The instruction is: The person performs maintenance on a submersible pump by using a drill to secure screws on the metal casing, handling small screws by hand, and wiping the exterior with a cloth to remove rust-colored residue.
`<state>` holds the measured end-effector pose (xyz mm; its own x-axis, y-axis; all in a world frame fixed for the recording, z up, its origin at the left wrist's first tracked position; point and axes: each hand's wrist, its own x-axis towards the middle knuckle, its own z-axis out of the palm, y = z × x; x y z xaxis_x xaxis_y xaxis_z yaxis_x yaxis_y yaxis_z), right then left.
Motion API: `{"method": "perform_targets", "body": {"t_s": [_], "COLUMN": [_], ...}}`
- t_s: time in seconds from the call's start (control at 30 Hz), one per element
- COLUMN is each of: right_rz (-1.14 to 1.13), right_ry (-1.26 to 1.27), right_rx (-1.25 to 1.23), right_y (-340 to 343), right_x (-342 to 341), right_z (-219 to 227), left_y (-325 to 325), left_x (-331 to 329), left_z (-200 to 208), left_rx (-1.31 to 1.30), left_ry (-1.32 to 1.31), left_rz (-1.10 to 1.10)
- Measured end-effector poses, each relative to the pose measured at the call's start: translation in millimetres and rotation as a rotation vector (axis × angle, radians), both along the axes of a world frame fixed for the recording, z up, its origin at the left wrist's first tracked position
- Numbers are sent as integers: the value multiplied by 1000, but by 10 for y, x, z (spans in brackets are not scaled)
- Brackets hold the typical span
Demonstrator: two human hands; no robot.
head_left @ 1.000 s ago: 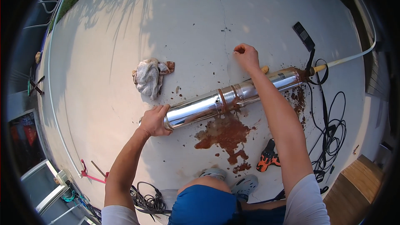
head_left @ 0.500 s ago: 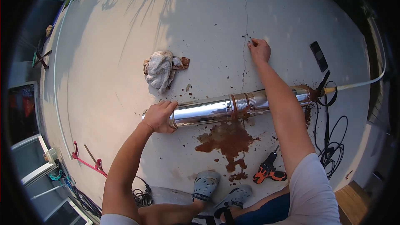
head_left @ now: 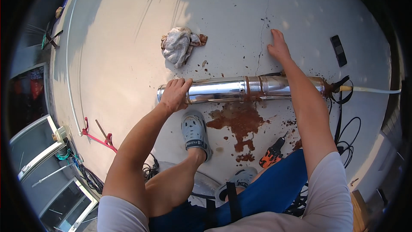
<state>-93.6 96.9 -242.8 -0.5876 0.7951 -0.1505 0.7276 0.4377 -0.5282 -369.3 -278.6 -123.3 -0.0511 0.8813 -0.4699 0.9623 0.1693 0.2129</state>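
A shiny stainless steel submersible pump (head_left: 216,90) lies sideways on the concrete, with rust-brown mud around its middle screen and right end. My left hand (head_left: 175,94) is wrapped over its left end, fingers on the far side. Beyond the pump, my right hand (head_left: 280,48) is open above the concrete, thumb apart from stretched fingers, nothing visible in it. Past its fingertips, several small dark pieces (head_left: 266,19) lie by a crack. My right forearm crosses over the pump and hides part of it. A crumpled, stained cloth (head_left: 177,48) lies beyond the left half.
Wet brown mud (head_left: 238,120) spreads on the near side of the pump. A black-and-orange cordless drill (head_left: 272,154) lies near my right knee. A pale hose (head_left: 373,90) and black cable (head_left: 349,139) run off right. A dark phone (head_left: 338,50) lies at far right. Red metal tool (head_left: 103,141) at left.
My right hand has drawn back from the dark pieces by the crack, its pinched fingers now spread. My left foot has stepped closer to the pump. My left hand keeps its grip.
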Motion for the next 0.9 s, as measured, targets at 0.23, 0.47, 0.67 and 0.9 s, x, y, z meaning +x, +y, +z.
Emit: {"method": "perform_targets", "body": {"t_s": [0.23, 0.47, 0.67, 0.9], "right_rz": [-95, 556, 448, 412], "right_ry": [-158, 172, 200, 600], "right_rx": [-82, 122, 10, -683], "right_y": [-38, -1681, -1576, -1095], "right_x": [-316, -2468, -2780, -1504], "right_z": [275, 584, 490, 1837], "left_y": [-124, -441, -435, -534], "left_x": [136, 200, 328, 300], "left_z": [-9, -193, -251, -245], "left_rx": [85, 458, 484, 415], "left_ry": [-45, 77, 69, 103], "left_rz": [48, 133, 186, 203]}}
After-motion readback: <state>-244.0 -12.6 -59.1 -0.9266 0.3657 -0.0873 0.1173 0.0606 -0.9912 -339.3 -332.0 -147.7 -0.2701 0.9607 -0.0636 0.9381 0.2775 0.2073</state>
